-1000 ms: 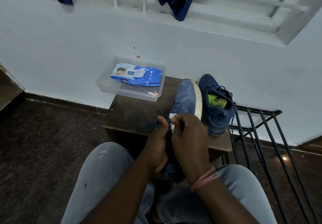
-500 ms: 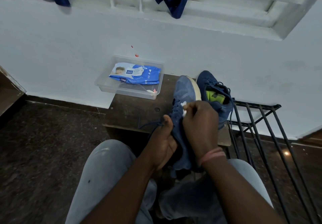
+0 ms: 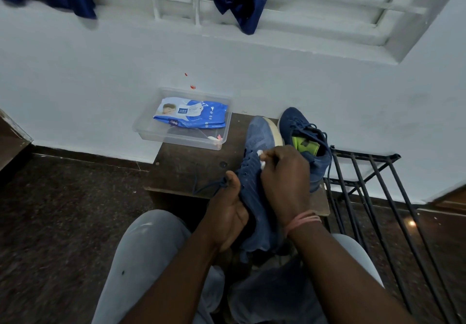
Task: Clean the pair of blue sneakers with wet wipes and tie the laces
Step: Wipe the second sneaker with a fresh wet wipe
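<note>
Seated view, grey-trousered knees (image 3: 151, 245) at the bottom of the head view. Left hand (image 3: 227, 210) wrapped around the near end of one blue sneaker (image 3: 254, 152), thumb up along its side, fingers curled under and gripping the fabric. Sneaker held tilted over the lap, toe pointing away toward the wall, pale sole edge (image 3: 273, 132) turned to the right. Right hand (image 3: 285, 177) curled on top of the same sneaker, fingers (image 3: 271, 155) pressed together and pinching a small white wipe (image 3: 261, 157) against the laced part of the upper. Pink band (image 3: 302, 220) around the right wrist. Dark lace (image 3: 209, 185) trailing loose from the held sneaker onto the bench (image 3: 191, 167), left of the left thumb.

Second blue sneaker (image 3: 305, 144) standing on the bench just beyond the right hand, beside the held one, laces undone, bright green lining (image 3: 303, 144) visible inside. Clear plastic tub (image 3: 161, 134) at the far left corner of the bench, overhanging its edge, against the white wall, with a blue pack of wet wipes (image 3: 191, 114) lying in it. Black metal rack (image 3: 373, 197) to the right of the bench. Dark blue cloth (image 3: 247, 8) draped over the window bars above.
</note>
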Demonstrator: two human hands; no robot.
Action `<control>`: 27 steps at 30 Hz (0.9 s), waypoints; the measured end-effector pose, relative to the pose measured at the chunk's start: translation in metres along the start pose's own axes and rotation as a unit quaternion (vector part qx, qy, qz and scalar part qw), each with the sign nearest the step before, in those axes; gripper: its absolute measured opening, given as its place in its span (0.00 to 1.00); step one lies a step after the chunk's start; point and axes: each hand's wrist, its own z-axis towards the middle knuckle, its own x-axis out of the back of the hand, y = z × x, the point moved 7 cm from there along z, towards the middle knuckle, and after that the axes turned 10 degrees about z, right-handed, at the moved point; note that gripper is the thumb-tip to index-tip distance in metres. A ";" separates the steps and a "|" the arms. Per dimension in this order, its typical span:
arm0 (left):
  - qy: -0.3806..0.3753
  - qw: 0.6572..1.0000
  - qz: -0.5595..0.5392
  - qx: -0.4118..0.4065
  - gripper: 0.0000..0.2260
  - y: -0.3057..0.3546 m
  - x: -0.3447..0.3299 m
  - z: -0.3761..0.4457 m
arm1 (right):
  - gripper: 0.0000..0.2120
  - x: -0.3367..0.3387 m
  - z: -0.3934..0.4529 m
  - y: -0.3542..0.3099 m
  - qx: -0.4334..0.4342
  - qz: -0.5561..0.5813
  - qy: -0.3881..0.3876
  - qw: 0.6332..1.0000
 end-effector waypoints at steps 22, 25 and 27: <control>0.011 0.999 0.018 -0.036 0.34 0.010 -0.001 0.004 | 0.12 0.032 -0.052 0.004 0.030 0.158 -0.086 0.983; 0.069 0.994 0.055 -0.060 0.25 0.013 0.008 0.005 | 0.05 0.029 -0.062 -0.002 0.089 0.091 -0.094 0.987; 0.093 0.990 0.073 -0.071 0.19 0.015 0.010 0.002 | 0.06 0.028 -0.061 -0.002 0.063 0.076 -0.095 0.991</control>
